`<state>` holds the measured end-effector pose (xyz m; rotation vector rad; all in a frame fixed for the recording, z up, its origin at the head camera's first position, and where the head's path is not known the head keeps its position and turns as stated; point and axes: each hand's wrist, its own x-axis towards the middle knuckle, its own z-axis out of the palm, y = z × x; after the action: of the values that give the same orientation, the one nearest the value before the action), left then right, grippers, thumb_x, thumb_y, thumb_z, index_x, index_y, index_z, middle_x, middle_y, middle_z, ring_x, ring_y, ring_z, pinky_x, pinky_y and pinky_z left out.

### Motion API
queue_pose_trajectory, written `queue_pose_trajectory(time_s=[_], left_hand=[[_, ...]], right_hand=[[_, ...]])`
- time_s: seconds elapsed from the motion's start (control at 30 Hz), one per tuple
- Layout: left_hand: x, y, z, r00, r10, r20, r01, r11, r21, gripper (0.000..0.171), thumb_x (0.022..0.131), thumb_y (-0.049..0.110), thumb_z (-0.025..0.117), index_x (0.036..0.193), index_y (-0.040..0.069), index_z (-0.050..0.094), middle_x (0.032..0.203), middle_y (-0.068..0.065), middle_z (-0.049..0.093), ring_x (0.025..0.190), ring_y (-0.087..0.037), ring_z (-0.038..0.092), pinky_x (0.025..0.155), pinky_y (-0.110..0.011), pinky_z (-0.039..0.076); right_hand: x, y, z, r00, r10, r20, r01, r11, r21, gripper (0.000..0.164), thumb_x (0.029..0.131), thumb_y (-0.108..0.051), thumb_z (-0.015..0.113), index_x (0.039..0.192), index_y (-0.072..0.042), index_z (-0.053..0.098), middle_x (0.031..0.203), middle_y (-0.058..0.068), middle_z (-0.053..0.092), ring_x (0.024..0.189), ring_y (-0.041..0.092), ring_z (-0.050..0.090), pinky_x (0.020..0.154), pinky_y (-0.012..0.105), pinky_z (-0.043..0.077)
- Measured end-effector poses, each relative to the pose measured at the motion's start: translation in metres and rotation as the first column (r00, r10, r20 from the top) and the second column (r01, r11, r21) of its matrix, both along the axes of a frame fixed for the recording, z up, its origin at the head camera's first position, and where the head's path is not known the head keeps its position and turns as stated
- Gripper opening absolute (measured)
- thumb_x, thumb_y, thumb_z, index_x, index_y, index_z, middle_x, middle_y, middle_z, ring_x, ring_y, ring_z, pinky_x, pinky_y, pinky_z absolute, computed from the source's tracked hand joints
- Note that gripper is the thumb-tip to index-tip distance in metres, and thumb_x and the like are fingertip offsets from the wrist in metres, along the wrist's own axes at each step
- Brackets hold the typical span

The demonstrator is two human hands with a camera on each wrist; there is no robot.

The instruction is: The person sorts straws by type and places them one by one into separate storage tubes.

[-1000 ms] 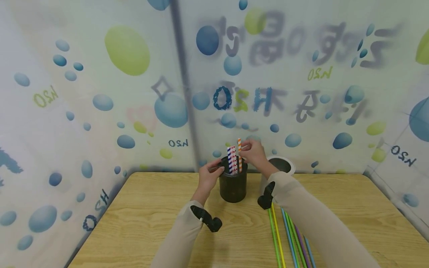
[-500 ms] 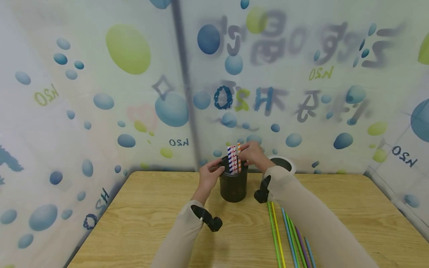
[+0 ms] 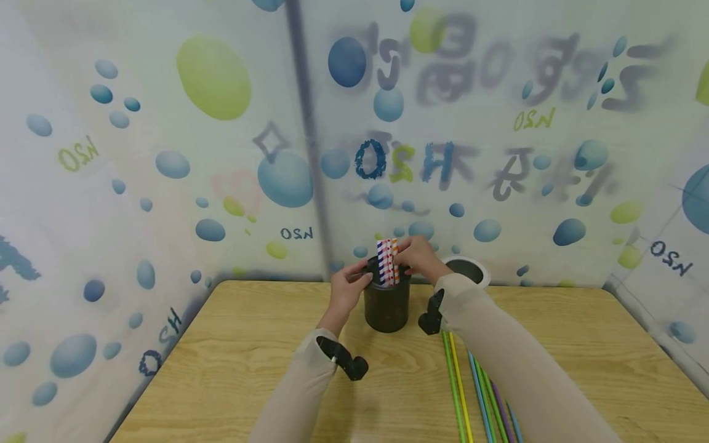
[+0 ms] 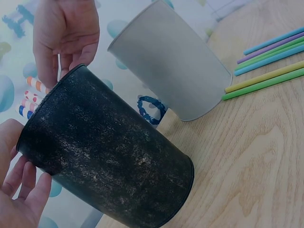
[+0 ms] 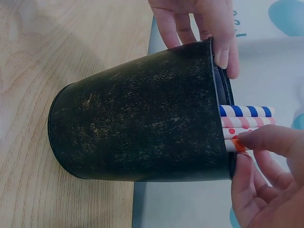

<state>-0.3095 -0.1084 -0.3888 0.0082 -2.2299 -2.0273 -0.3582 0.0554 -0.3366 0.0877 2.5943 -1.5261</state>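
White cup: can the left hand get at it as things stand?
Probably not directly. The left hand grips the black cup at its rim; that cup and the right hand look to be in its way to the white cup.

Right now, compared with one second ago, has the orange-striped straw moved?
Yes, the orange-striped straw has moved down. Against the black cup, its top now stands lower, about level with the neighbouring straws.
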Motion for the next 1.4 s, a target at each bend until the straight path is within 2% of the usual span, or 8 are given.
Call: queue_pose_trajectory(time_s=[0.27, 0.43, 0.63, 0.8, 0.97, 1.2, 1.4], left_hand=[[-0.004, 0.005, -0.007, 0.999, 0.027, -0.024, -0.028, 0.999, -0.021, 0.034, 0.085, 0.008, 0.064, 0.118, 0.006, 0.062, 0.118, -0.014, 0.058, 0.105, -0.029, 0.054, 0.084, -0.036, 0.048], [-0.004, 0.007, -0.005, 0.999, 0.026, -0.03, -0.027, 0.999, -0.031, 0.034, 0.084, 0.009, 0.065, 0.118, 0.006, 0.062, 0.119, -0.013, 0.058, 0.105, -0.028, 0.055, 0.083, -0.036, 0.048], [-0.004, 0.003, -0.002, 1.0, -0.017, -0.003, 0.017, 1.0, 0.004, 0.035, 0.085, 0.01, 0.065, 0.119, 0.005, 0.061, 0.117, -0.014, 0.058, 0.1, -0.025, 0.056, 0.081, -0.034, 0.05], [-0.007, -0.003, 0.002, 0.999, -0.023, 0.035, 0.023, 1.0, 0.007, 0.034, 0.086, 0.016, 0.064, 0.118, 0.004, 0.062, 0.111, -0.014, 0.06, 0.095, -0.023, 0.059, 0.079, -0.036, 0.05], [-0.006, -0.007, 0.01, 1.0, 0.005, 0.03, -0.004, 0.999, -0.042, 0.032, 0.086, 0.014, 0.063, 0.116, 0.003, 0.062, 0.11, -0.014, 0.058, 0.095, -0.024, 0.058, 0.079, -0.037, 0.05], [-0.003, -0.004, 0.024, 0.994, 0.101, -0.045, -0.105, 0.989, -0.104, 0.024, 0.082, 0.009, 0.064, 0.105, 0.002, 0.067, 0.103, -0.013, 0.062, 0.089, -0.023, 0.06, 0.068, -0.03, 0.052], [0.003, 0.011, 0.042, 0.996, 0.067, -0.058, -0.072, 0.993, -0.09, 0.026, 0.083, 0.012, 0.066, 0.107, 0.004, 0.067, 0.099, -0.009, 0.062, 0.087, -0.021, 0.059, 0.068, -0.031, 0.052]], right_hand=[[0.001, 0.004, 0.001, 1.0, -0.005, 0.0, 0.005, 1.0, -0.012, 0.027, 0.077, -0.004, 0.068, 0.103, 0.002, 0.06, 0.098, 0.015, 0.058, 0.081, 0.024, 0.054, 0.062, 0.033, 0.053], [0.002, 0.008, 0.003, 1.0, 0.0, 0.002, 0.0, 1.0, -0.027, 0.029, 0.078, -0.005, 0.067, 0.105, 0.002, 0.059, 0.098, 0.016, 0.057, 0.082, 0.026, 0.054, 0.063, 0.035, 0.053], [0.007, 0.013, 0.009, 0.999, 0.029, 0.019, -0.028, 0.997, -0.075, 0.031, 0.079, -0.004, 0.066, 0.109, 0.002, 0.058, 0.1, 0.018, 0.057, 0.088, 0.029, 0.056, 0.067, 0.037, 0.054], [0.015, 0.018, 0.02, 0.995, 0.096, 0.009, -0.094, 0.991, -0.1, 0.033, 0.081, -0.004, 0.064, 0.113, 0.002, 0.056, 0.103, 0.021, 0.058, 0.094, 0.033, 0.058, 0.069, 0.039, 0.053], [0.023, 0.028, 0.027, 0.99, 0.141, -0.013, -0.142, 0.984, -0.105, 0.035, 0.082, -0.006, 0.063, 0.116, 0.002, 0.056, 0.104, 0.02, 0.058, 0.096, 0.033, 0.057, 0.075, 0.044, 0.051], [0.029, 0.05, 0.032, 0.974, 0.213, -0.076, -0.219, 0.972, -0.089, 0.036, 0.082, -0.008, 0.064, 0.115, 0.003, 0.055, 0.101, 0.019, 0.059, 0.089, 0.03, 0.057, 0.073, 0.043, 0.052], [0.035, 0.072, 0.037, 0.961, 0.26, -0.091, -0.267, 0.961, -0.075, 0.038, 0.084, -0.01, 0.063, 0.118, 0.004, 0.052, 0.107, 0.022, 0.057, 0.097, 0.035, 0.055, 0.073, 0.043, 0.052]])
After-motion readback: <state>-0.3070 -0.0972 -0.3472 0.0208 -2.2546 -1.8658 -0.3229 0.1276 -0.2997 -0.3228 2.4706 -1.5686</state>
